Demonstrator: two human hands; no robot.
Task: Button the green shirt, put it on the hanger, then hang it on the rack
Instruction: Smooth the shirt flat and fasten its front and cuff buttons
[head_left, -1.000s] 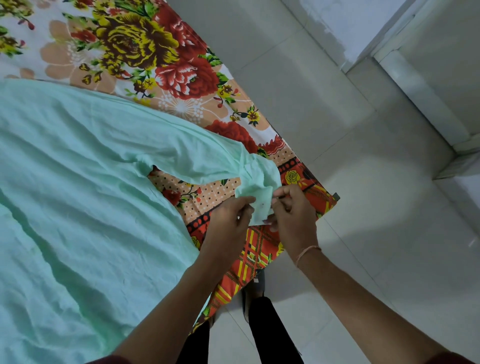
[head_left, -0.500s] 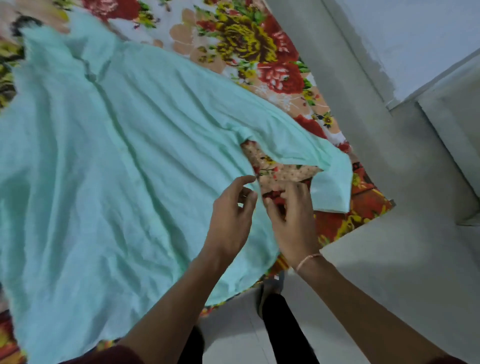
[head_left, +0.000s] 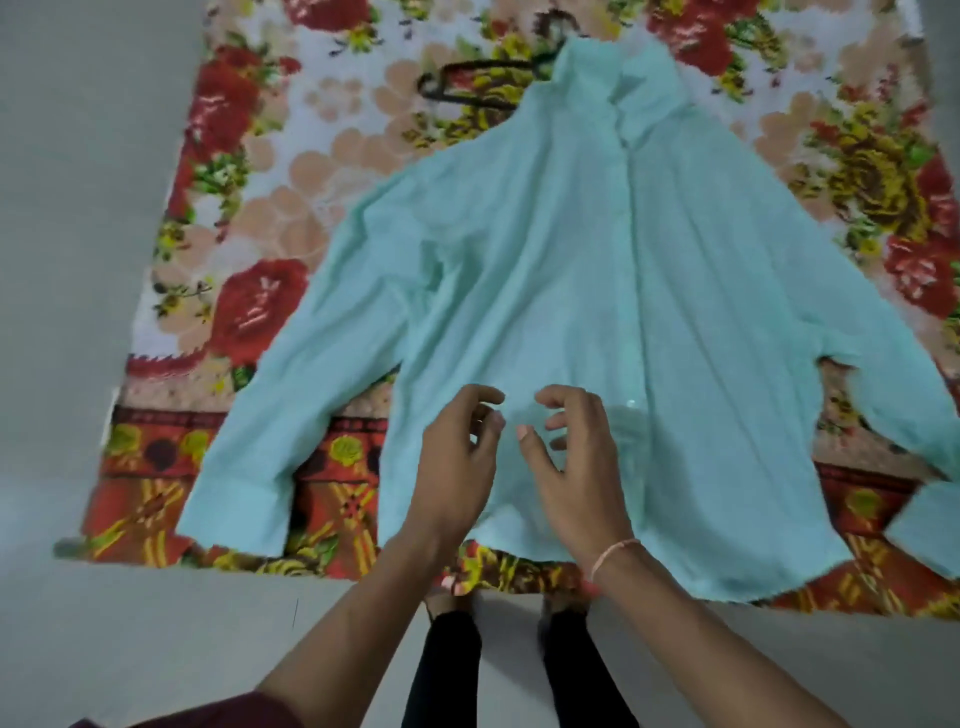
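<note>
The pale green shirt (head_left: 597, 291) lies spread flat, front up, on a floral blanket, collar at the far end and both sleeves stretched out to the sides. Its button placket runs down the middle right. A dark hanger (head_left: 470, 83) lies on the blanket just left of the collar, partly under the shirt. My left hand (head_left: 457, 462) and my right hand (head_left: 571, 457) hover close together above the lower front of the shirt, fingers curled and apart, holding nothing.
The floral blanket (head_left: 270, 218) covers the floor under the shirt. Bare grey floor (head_left: 78, 260) lies to the left and along the near edge. My legs in black trousers (head_left: 447, 670) and feet stand at the blanket's near edge.
Both hands let go of the right sleeve cuff and moved left over the shirt's lower front. The view swung left, now showing the whole shirt and the hanger.
</note>
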